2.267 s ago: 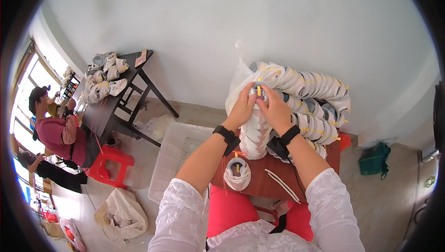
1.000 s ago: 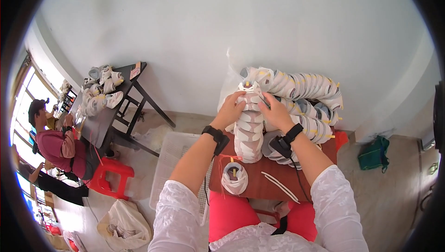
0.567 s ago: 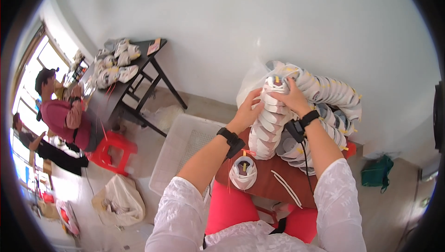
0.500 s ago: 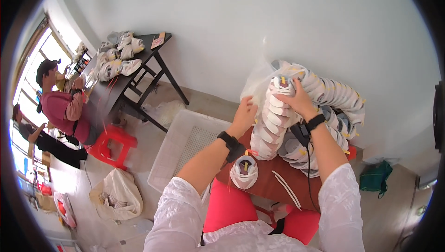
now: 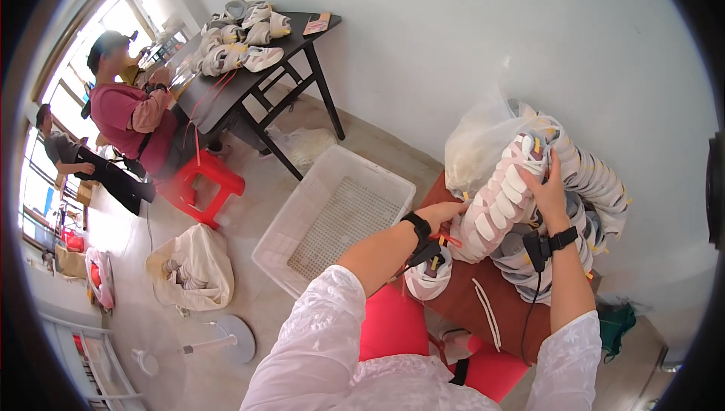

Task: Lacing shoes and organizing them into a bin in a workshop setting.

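Observation:
A long stack of nested white and pale pink shoe uppers [image 5: 495, 207] leans over the reddish-brown table [image 5: 461, 305]. My right hand [image 5: 550, 190] grips its upper end, thumb on the near face and fingers behind. At the lower left end is my left hand [image 5: 444, 214], its fingers closed against the stack and partly hidden by it. Just below that hand sits a single shoe upper [image 5: 429, 275] with a red cord beside it. White laces [image 5: 487, 313] lie on the table. More nested uppers [image 5: 585, 165] are heaped to the right, next to a clear plastic bag [image 5: 476, 146].
A white plastic crate [image 5: 332, 222] stands left of the table. Farther left, a person [image 5: 124, 116] sits on a red stool [image 5: 204, 184] at a black table [image 5: 298, 48] holding more uppers; another person [image 5: 68, 158] is behind. A cream sack [image 5: 200, 260] is on the floor.
The view has shifted left, so the surroundings appear farther right. The stack now leans more to the right at its top. My left hand has gone down to its lower end.

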The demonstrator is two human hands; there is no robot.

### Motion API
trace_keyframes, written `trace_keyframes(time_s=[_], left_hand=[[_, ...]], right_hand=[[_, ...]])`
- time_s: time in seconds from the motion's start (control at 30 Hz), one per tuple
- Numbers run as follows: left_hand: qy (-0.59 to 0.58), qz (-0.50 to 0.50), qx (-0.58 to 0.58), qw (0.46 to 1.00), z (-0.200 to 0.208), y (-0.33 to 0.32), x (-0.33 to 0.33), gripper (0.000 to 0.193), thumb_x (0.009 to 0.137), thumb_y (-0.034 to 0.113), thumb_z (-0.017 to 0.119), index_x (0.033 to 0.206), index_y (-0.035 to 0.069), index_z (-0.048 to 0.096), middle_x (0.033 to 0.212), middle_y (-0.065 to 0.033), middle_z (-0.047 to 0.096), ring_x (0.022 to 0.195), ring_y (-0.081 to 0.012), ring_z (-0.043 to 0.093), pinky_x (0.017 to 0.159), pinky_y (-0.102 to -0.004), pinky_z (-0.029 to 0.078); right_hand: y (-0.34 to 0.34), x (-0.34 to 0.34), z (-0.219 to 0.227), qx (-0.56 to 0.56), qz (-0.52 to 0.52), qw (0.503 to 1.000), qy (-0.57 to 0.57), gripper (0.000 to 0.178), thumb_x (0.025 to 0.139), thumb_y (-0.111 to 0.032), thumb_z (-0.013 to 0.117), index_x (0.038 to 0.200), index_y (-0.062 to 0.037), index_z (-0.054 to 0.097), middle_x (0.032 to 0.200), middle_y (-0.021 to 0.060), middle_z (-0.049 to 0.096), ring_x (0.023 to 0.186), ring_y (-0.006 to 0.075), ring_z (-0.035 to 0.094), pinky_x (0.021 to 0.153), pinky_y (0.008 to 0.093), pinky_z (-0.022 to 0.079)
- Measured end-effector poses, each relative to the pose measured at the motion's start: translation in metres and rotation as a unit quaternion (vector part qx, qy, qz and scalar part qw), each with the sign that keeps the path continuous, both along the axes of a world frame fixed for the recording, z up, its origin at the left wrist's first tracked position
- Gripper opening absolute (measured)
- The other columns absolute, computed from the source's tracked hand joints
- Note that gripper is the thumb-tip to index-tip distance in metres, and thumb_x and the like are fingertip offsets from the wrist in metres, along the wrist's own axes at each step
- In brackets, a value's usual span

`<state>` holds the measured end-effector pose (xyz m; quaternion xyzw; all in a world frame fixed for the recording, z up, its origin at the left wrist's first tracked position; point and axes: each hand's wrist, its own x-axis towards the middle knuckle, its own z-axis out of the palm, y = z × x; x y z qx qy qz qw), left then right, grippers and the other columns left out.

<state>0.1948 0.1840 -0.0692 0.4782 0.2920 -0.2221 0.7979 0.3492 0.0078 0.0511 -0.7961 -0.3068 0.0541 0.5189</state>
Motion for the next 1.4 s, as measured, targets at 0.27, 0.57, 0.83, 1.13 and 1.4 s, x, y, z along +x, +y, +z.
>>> trace_keyframes(time_s=[0.27, 0.57, 0.83, 1.13, 1.4], left_hand=[[-0.004, 0.005, -0.018, 1.000, 0.016, -0.023, 0.007, 0.054, 0.092, 0.047, 0.058, 0.130, 0.010, 0.053, 0.134, -0.0096, 0.053, 0.114, -0.0262, 0.055, 0.083, -0.0440, 0.051], [-0.056, -0.001, -0.081, 0.995, 0.002, 0.000, -0.001, 0.055, 0.090, 0.039, 0.061, 0.131, 0.004, 0.050, 0.129, -0.0139, 0.057, 0.114, -0.0294, 0.057, 0.091, -0.0440, 0.048], [-0.161, 0.022, -0.030, 0.986, 0.051, 0.000, 0.006, 0.054, 0.092, 0.034, 0.061, 0.135, 0.004, 0.046, 0.132, -0.0119, 0.055, 0.119, -0.0244, 0.054, 0.097, -0.0422, 0.045], [-0.228, 0.167, -0.134, 0.950, 0.099, -0.030, -0.017, 0.053, 0.090, 0.026, 0.066, 0.129, -0.004, 0.047, 0.128, -0.0165, 0.055, 0.111, -0.0255, 0.059, 0.094, -0.0397, 0.049], [-0.360, 0.136, -0.103, 0.917, 0.138, -0.062, -0.085, 0.052, 0.087, 0.015, 0.068, 0.129, -0.004, 0.045, 0.122, -0.0127, 0.058, 0.107, -0.0218, 0.061, 0.092, -0.0367, 0.050]], right_hand=[[-0.034, 0.008, -0.011, 0.057, -0.005, 0.998, -0.003, 0.083, 0.081, -0.024, 0.072, 0.143, 0.0052, 0.024, 0.133, 0.0207, 0.047, 0.119, 0.0255, 0.050, 0.100, 0.0335, 0.039], [-0.034, -0.030, 0.020, 0.121, -0.006, 0.993, 0.013, 0.085, 0.081, -0.020, 0.071, 0.145, 0.0026, 0.019, 0.133, 0.0208, 0.048, 0.119, 0.0244, 0.050, 0.099, 0.0326, 0.040], [-0.049, -0.058, 0.073, 0.170, 0.012, 0.985, -0.027, 0.085, 0.084, -0.022, 0.067, 0.146, 0.0042, 0.016, 0.142, 0.0179, 0.036, 0.128, 0.0246, 0.040, 0.107, 0.0339, 0.031], [-0.058, -0.077, 0.087, 0.248, -0.014, 0.958, -0.142, 0.076, 0.084, -0.012, 0.061, 0.146, 0.0008, 0.018, 0.139, 0.0144, 0.037, 0.127, 0.0230, 0.038, 0.108, 0.0346, 0.029], [-0.122, -0.106, 0.065, 0.364, -0.076, 0.927, -0.053, 0.070, 0.092, -0.019, 0.049, 0.149, -0.0031, 0.012, 0.147, 0.0120, 0.029, 0.131, 0.0224, 0.034, 0.108, 0.0350, 0.028]])
